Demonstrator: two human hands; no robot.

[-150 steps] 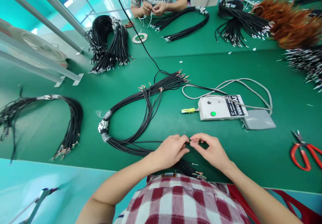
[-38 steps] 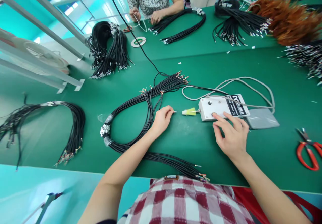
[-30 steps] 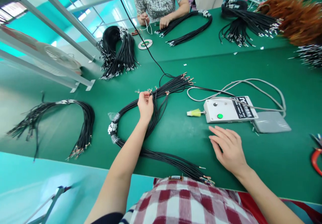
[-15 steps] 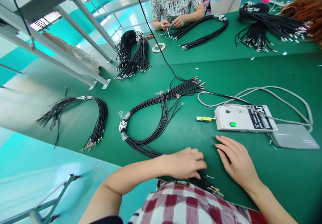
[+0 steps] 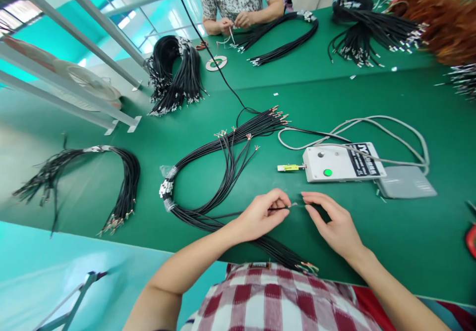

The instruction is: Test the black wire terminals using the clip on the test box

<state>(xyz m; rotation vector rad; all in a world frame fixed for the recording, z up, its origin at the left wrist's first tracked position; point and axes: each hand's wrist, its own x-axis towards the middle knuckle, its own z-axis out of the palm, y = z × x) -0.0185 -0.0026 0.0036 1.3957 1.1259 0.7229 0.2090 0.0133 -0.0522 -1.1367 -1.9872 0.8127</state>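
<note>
My left hand (image 5: 266,213) pinches one black cable (image 5: 230,215) near its end, and a short pale tip pokes out past the fingers. That cable belongs to a looped bundle of black cables (image 5: 197,157), held together by clear wrap and white tags at its left bend. Facing the pale tip, my right hand (image 5: 327,219) has thumb and fingers apart, with nothing between them. The bundle's other ends, with coloured wires showing, lie near the table's front edge. Beyond my hands sits a white box (image 5: 330,165) with a green button and a yellow-green tip on its left.
A grey pedal (image 5: 405,182) lies right of the box, with grey cord looping behind. More black cable bundles rest at left (image 5: 128,172) and far left (image 5: 191,68). Red-handled scissors (image 5: 471,239) show at the right edge. Across the green table, a person (image 5: 238,4) handles white strips.
My left hand has risen from the cable ends near the table edge and now holds one cable up. My right hand has moved in close to its tip. The view has shifted slightly right.
</note>
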